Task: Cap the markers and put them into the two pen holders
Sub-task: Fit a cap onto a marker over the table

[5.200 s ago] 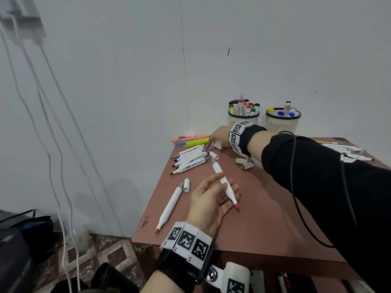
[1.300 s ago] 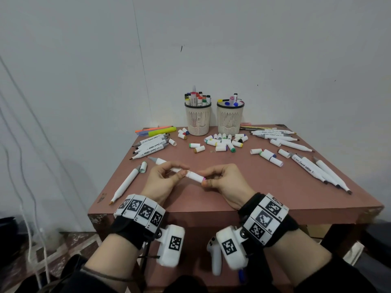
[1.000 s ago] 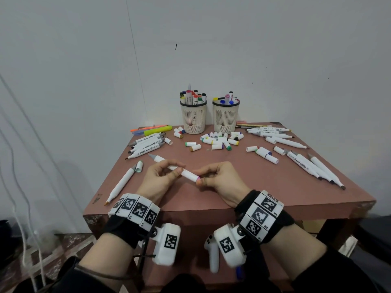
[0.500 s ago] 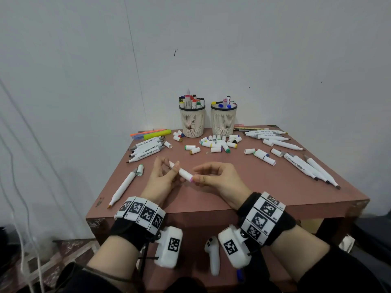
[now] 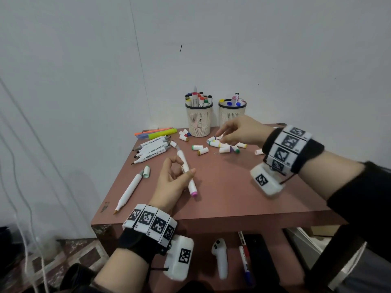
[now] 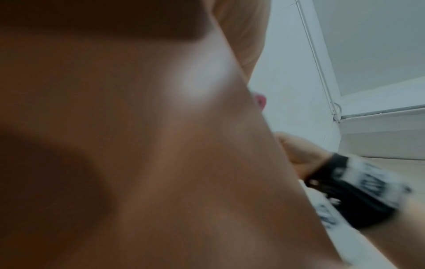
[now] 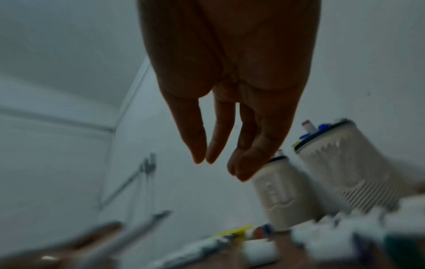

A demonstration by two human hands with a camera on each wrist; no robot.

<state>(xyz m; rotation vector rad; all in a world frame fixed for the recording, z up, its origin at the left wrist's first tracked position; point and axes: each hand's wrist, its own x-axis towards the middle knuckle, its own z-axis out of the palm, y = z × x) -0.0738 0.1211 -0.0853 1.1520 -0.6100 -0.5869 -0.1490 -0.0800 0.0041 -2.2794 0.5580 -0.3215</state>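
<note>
My left hand [image 5: 177, 176] pinches a white marker [image 5: 187, 173] over the brown table [image 5: 232, 197]; its pink cap end points toward me and its bare grey tip points away. My right hand [image 5: 228, 132] reaches over a heap of loose caps [image 5: 224, 145] in front of the two pen holders, fingers loosely extended and holding nothing. In the right wrist view the fingers [image 7: 230, 145] hang straight above the caps. The left holder [image 5: 198, 119] and right holder [image 5: 231, 115] hold capped markers. The left wrist view is filled by blurred palm, with the marker's pink end [image 6: 260, 101] showing.
Several uncapped markers [image 5: 151, 152] lie at the table's left, with an orange and a yellow highlighter [image 5: 161, 134] behind them. A lone white marker [image 5: 130, 190] and a green cap [image 5: 146, 171] lie near the left edge. Cables hang at left. A controller [image 5: 220, 258] shows under the table.
My right hand let go of the marker's pink end and moved forward to the heap of caps. My left hand keeps the marker, now turned so its bare tip points away.
</note>
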